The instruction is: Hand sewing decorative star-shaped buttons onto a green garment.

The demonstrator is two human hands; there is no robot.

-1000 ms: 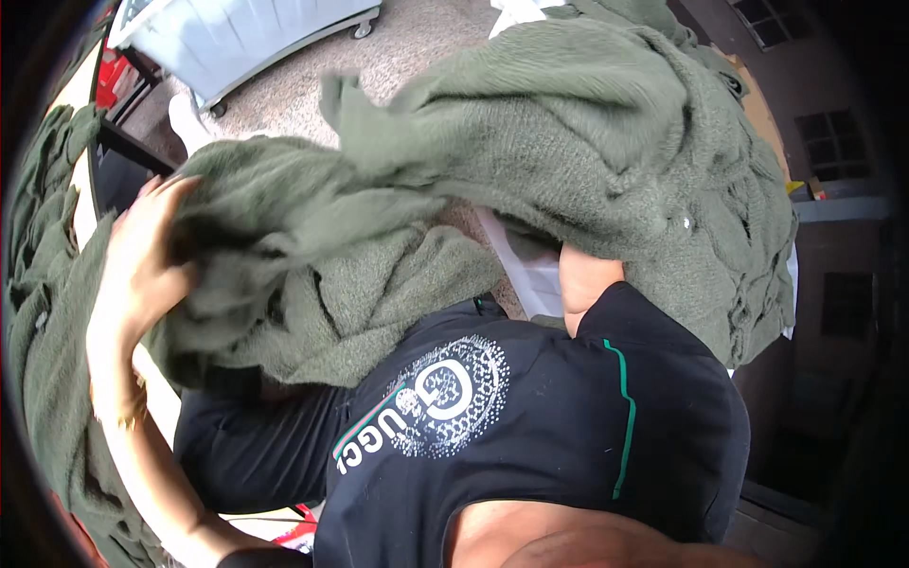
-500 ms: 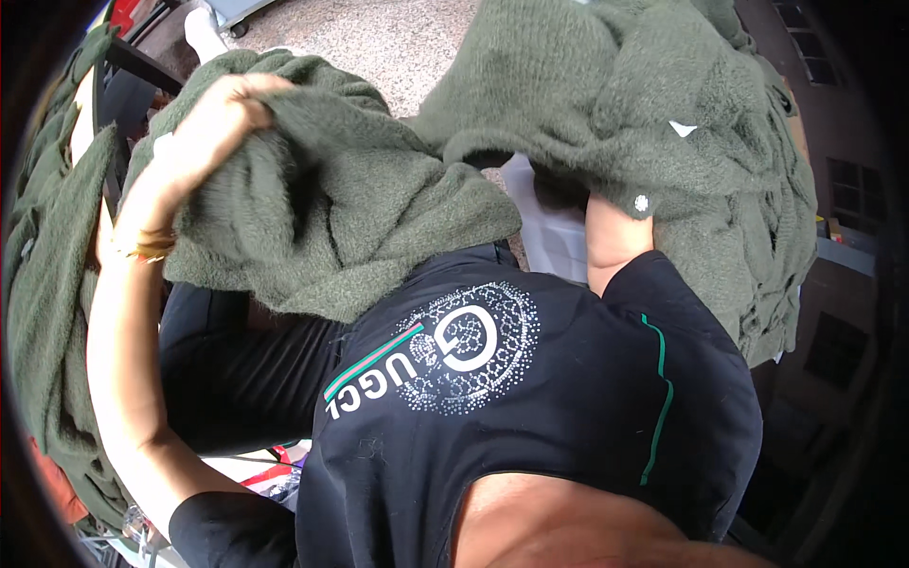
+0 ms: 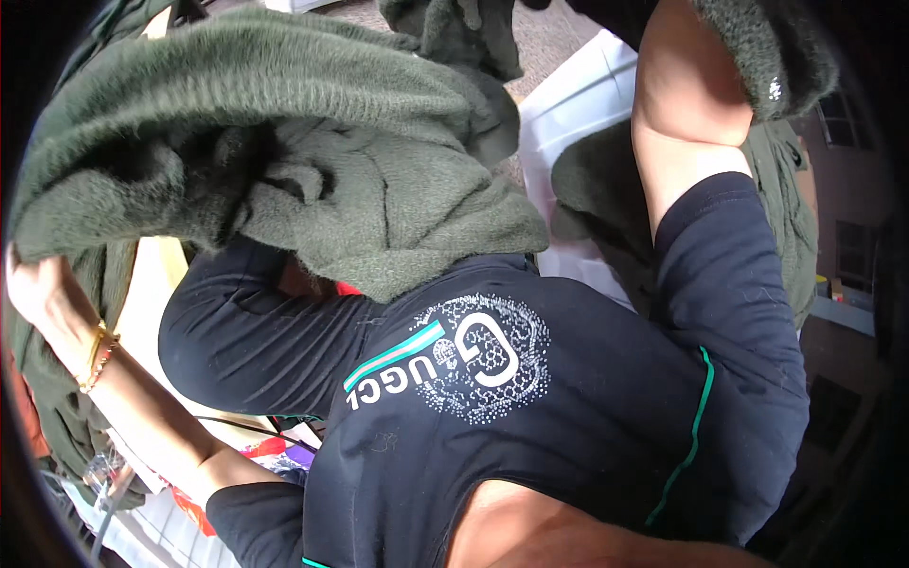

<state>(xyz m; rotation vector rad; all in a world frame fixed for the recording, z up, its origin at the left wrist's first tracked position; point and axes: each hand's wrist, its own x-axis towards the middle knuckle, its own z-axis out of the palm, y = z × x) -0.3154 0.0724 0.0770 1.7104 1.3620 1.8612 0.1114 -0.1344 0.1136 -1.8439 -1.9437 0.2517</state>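
Observation:
A fuzzy dark green knit garment [image 3: 398,199] spreads across my lap and up to the left, with a long ribbed band along its upper part. At the far left, my left hand [image 3: 40,289] is closed on the garment's lower edge, its fingertips partly covered by the fabric. My right arm [image 3: 691,85] reaches up and away at the right, and its hand does not show. More of the same green knit [image 3: 767,57], with a small shiny white patch, hangs over that forearm.
White plastic sheeting [image 3: 582,104] lies beyond my lap, with dark green knit on it. More green knit pieces [image 3: 786,208] are piled at the right, and others [image 3: 66,398] hang at the left. Red and white material [image 3: 270,450] lies below my left arm.
My left hand has moved down and out to the left, stretching the garment with it. My right arm has lifted forward, and knit that covered the sheeting has shifted away.

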